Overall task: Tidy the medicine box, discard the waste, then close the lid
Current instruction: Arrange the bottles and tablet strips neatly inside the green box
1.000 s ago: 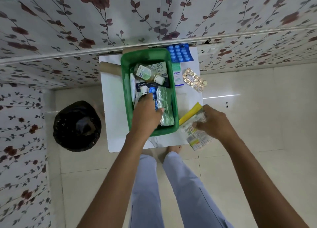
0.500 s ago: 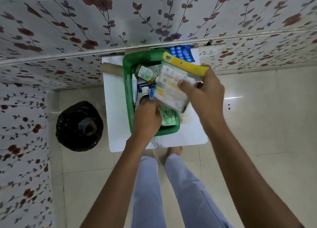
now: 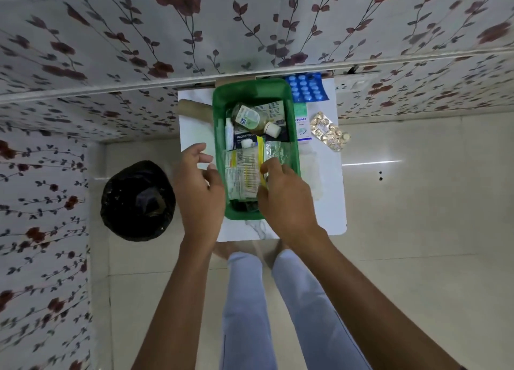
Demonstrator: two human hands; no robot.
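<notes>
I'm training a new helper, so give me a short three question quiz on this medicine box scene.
1. True or false: the green box is on the white table.
2. Which hand touches the yellow-edged packet? A left hand B right hand
3. Fill in: the blue blister pack lies ___ the box.

Key: 1 true; 2 B; 3 outside.

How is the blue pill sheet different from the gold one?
The blue pill sheet has round blue bumps in neat rows; the gold pill sheet looks shiny and crinkled. The blue one lies by the wall, the gold one nearer the table's right edge. Both lie outside the green box.
</notes>
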